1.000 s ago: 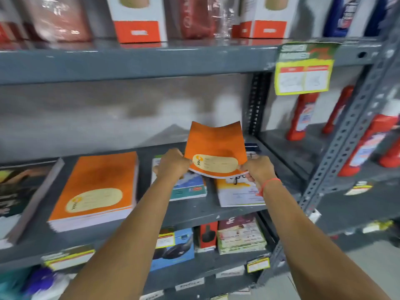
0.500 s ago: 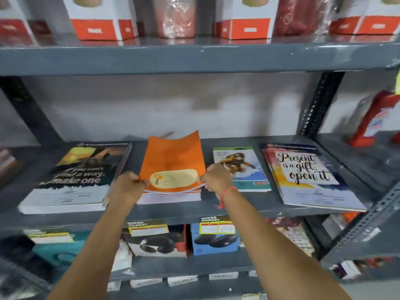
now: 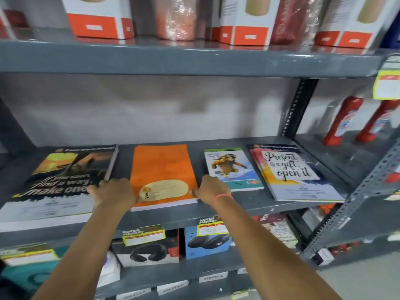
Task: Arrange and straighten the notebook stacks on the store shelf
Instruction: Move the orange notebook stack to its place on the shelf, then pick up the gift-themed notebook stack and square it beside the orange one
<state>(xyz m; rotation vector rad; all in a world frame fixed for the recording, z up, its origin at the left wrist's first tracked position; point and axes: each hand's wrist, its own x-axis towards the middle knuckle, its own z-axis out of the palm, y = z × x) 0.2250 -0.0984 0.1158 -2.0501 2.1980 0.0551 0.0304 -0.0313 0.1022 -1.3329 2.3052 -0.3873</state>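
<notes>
An orange notebook stack (image 3: 162, 167) lies flat in the middle of the grey shelf (image 3: 249, 204). My left hand (image 3: 114, 190) presses against its left edge and my right hand (image 3: 211, 188) against its right edge, fingers curled at the stack's front corners. To the left lies a dark notebook stack (image 3: 58, 182) reading "make one". On the right are a small notebook stack with a cartoon monkey (image 3: 232, 168) and a stack reading "Present is a gift" (image 3: 292, 172), slightly askew with its front corner over the shelf edge.
An upper shelf (image 3: 194, 59) holds white and orange boxes (image 3: 97, 16). Below are boxed items (image 3: 206, 242) behind yellow price tags (image 3: 144, 234). A perforated grey upright (image 3: 365, 191) stands at right, with red bottles (image 3: 344, 120) on the neighbouring shelf.
The orange notebook, held raised in both hands earlier, has been carried left and laid flat on the orange stack. Both hands now sit at the stack's sides.
</notes>
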